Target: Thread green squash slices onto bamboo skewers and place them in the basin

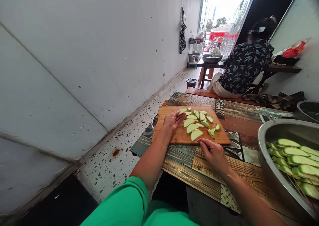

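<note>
Pale green squash slices [191, 128] with green rind lie spread on a wooden cutting board [166, 138]. Over the board's left part, my left hand [173, 120] is open, palm partly turned up and fingers loosely curved. Its thumb and fingertips are beside a slice [182, 111] at the far end; whether they touch it I cannot tell. At the board's near edge, my right hand [211, 151] is closed in a pinch on a thin wooden skewer [198, 140], mostly hidden by the fingers. Smaller rind pieces [211, 133] lie to the right.
A large metal basin [264, 133] of long squash slices and thin sticks stands at the right. Behind it is another metal bowl [309, 108]. Beyond the patchwork table [239, 119], a person [246, 66] sits on a bench, near a basin [212, 58]. A wall [112, 53] runs along the left.
</note>
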### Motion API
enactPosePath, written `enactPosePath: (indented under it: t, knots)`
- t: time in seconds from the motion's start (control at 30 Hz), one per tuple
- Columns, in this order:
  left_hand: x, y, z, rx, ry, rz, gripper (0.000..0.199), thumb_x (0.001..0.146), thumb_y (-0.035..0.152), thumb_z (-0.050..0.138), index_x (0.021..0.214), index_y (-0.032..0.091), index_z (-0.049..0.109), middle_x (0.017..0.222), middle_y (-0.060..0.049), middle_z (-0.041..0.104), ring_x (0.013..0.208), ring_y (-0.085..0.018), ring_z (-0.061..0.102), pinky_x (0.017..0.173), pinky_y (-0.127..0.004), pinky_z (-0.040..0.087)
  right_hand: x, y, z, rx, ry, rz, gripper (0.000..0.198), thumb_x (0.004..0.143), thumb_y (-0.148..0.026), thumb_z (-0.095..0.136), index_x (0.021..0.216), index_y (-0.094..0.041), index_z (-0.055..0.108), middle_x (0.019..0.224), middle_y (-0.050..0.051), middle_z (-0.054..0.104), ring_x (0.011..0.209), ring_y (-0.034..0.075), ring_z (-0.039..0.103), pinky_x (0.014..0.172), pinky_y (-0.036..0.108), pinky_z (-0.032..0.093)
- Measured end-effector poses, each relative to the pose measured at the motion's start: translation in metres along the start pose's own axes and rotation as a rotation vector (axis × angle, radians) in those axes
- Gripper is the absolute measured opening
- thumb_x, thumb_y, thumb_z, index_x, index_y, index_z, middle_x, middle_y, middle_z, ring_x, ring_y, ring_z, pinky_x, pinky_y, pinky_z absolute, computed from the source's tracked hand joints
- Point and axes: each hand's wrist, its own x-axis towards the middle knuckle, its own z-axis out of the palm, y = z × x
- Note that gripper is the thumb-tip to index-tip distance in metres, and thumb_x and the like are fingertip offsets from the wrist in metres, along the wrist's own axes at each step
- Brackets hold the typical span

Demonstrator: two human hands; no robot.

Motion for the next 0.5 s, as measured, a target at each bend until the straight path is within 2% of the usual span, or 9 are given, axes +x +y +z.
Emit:
enactPosePath:
  t: [0.5]
  knots:
    - [0.0004, 0.0007, -0.0001, 0.006, 0.007, -0.005, 0.008, 0.081, 0.005, 0.055, 0.077, 0.007, 0.061, 0.071, -0.011, 0.068, 0.076, -0.019, 0.069, 0.082, -0.034, 0.054, 0.0007, -0.0008, 0.0008, -0.005, 0.017, -0.045, 0.026, 0.087, -0.029, 0.048, 0.086, -0.014, 0.070, 0.079, 0.007, 0.074, 0.066, 0.018, 0.069, 0.061, 0.024, 0.050]
